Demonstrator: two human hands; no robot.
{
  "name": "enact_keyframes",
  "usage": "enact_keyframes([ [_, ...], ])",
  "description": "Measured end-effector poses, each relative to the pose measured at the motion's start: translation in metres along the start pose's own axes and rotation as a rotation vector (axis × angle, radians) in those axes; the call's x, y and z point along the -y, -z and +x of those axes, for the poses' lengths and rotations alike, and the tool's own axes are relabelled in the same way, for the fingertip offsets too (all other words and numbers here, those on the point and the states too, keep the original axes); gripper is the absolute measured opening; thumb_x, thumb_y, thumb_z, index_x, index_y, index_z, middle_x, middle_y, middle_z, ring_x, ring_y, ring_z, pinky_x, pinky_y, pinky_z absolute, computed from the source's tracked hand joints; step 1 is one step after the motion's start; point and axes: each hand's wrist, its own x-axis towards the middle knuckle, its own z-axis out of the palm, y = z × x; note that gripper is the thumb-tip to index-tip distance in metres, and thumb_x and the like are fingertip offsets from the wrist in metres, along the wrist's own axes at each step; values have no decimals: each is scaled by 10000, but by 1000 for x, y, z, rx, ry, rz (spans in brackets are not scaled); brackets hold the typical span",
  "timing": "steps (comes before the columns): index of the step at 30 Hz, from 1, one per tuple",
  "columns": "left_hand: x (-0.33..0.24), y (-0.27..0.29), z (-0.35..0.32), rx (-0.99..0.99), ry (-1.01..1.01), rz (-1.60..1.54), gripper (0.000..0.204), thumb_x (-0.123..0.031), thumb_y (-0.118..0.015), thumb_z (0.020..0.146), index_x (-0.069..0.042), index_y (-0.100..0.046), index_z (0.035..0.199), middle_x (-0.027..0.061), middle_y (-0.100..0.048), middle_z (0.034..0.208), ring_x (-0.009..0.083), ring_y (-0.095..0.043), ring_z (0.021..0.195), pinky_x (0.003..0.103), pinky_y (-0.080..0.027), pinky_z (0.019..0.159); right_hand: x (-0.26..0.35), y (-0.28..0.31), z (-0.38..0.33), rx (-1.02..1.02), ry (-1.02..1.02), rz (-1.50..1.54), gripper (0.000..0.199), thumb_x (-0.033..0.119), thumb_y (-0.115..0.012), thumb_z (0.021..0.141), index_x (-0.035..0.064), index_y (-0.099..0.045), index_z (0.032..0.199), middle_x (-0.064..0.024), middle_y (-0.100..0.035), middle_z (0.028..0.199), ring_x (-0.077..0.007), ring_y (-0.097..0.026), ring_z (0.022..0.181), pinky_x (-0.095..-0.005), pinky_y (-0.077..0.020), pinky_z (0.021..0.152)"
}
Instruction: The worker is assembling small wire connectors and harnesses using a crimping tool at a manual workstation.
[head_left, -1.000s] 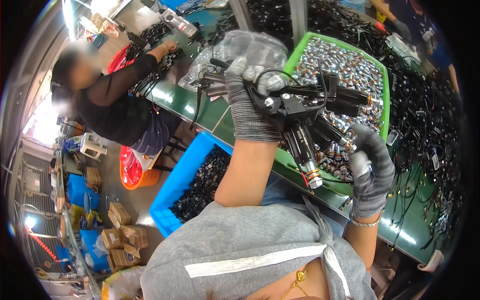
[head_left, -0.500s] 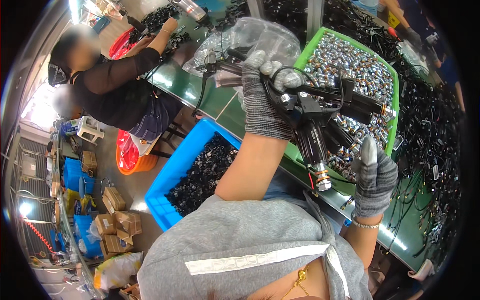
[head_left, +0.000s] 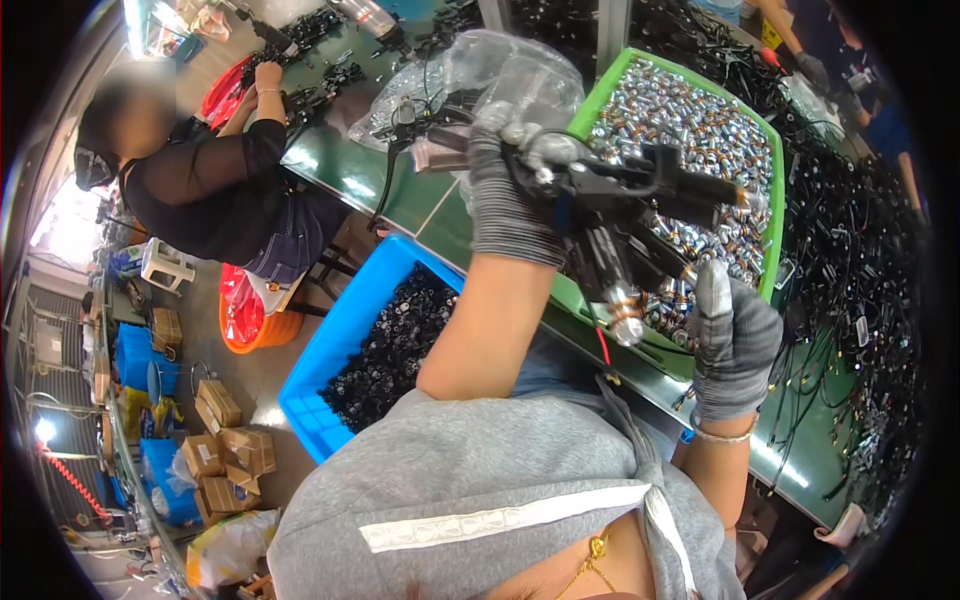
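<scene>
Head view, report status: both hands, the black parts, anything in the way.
Left hand gloved, raised, shut on bundle of black parts. Right hand gloved, just below the bundle's metal tips; grip unclear. Green tray of silver pieces behind; blue bin below.

The left hand (head_left: 515,190), in a grey knit glove, grips a bundle of black cable connectors (head_left: 640,215) raised above a green tray (head_left: 600,95) of small silver metal parts. The gloved right hand (head_left: 735,345) sits just below the bundle's metal tips. A blue bin (head_left: 345,330) of black parts lies beneath the left forearm. A co-worker in black (head_left: 205,195) sits at the green table (head_left: 395,195).
</scene>
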Motion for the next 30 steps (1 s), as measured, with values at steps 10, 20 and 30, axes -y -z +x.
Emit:
enact_keyframes([
  [10, -220, 23, 92, 19, -336, 317, 311, -384, -573, 874, -83, -609, 946, 110, -661, 937, 281, -644, 905, 434, -519, 853, -46, 61, -24, -345, -290, 293, 474, 452, -499, 949, 36, -661, 789, -47, -642, 677, -87, -514, 530, -228, -369, 488],
  [20, -273, 63, 246, -380, -596, 473, 311, -371, -523, 892, -91, -613, 996, 90, -662, 1007, 239, -624, 927, 392, -489, 882, -87, 99, -46, -432, -389, 132, 508, 424, -431, 979, 9, -622, 758, -20, -495, 565, -87, -402, 497, -240, -303, 508],
  [30, -250, 90, 250, -263, -563, 626, 299, -167, -435, 908, -13, -553, 1135, 147, -581, 1196, 298, -506, 1164, 495, -397, 1005, -111, 104, -57, -414, -394, 83, 466, 411, -462, 967, 7, -617, 793, -29, -503, 594, -97, -429, 531, -248, -315, 518],
])
